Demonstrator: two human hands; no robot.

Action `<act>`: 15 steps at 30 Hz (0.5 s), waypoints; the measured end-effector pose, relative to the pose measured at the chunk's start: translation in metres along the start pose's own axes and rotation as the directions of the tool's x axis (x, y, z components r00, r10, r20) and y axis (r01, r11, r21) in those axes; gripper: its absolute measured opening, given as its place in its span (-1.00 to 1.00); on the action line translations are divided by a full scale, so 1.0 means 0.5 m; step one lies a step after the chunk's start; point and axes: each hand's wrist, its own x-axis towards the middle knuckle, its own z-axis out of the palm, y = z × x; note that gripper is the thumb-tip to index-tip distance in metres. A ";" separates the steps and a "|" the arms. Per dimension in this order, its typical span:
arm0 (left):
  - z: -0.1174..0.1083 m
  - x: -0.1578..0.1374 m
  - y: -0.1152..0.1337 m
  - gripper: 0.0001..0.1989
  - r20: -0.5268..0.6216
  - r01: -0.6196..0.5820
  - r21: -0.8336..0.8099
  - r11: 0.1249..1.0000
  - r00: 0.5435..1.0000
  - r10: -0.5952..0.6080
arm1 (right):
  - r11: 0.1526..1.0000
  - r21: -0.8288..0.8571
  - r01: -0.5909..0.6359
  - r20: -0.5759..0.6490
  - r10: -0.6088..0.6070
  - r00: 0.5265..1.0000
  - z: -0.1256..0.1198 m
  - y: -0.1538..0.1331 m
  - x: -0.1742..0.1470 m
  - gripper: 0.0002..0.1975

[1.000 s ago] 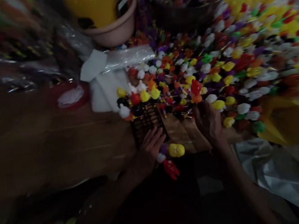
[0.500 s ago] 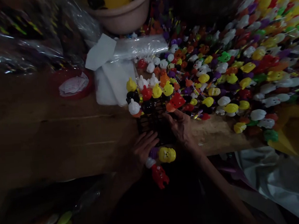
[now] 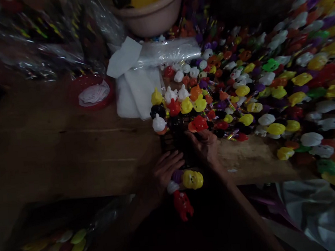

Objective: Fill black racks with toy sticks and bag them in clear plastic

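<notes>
Red toy [image 3: 199,123], at the right side of the black rack [image 3: 167,144], near the cluster of toys [image 3: 174,106] at its far end. Looks light; probably hard, smooth plastic, slightly slippery, unlikely to break; best pinched low, at the orange part [image 3: 192,128] or just under. Held there by the right hand [image 3: 206,145], thumb and fingers nearly together. Left hand [image 3: 168,167] over the rack's near part, fingers almost straight, side by side; against the palm, yellow toy [image 3: 193,179] and second red figure [image 3: 183,205]; cannot tell whether gripped. Farther right, a heap of toys [image 3: 267,119] on the wooden table [image 3: 72,155].
</notes>
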 end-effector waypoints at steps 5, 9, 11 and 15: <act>-0.004 0.000 -0.003 -0.63 -0.028 0.013 0.008 1.000 1.000 -0.013 | 0.999 0.052 0.007 -0.042 -0.005 0.999 -0.013 -0.026 0.000 -0.77; -0.026 0.013 0.017 -0.66 -0.024 0.012 0.021 1.000 1.000 -0.011 | 0.980 -0.145 0.133 -0.021 -0.138 0.990 -0.069 -0.059 -0.017 -0.76; -0.041 0.020 0.034 -0.71 -0.036 0.007 0.004 1.000 0.999 -0.007 | 0.950 -0.246 0.189 0.039 -0.185 0.982 -0.105 -0.066 -0.035 -0.74; -0.101 0.044 0.025 -0.74 -0.130 0.016 -0.024 1.000 0.991 -0.019 | 0.924 -0.321 0.210 0.132 -0.176 0.976 -0.156 -0.067 -0.061 -0.68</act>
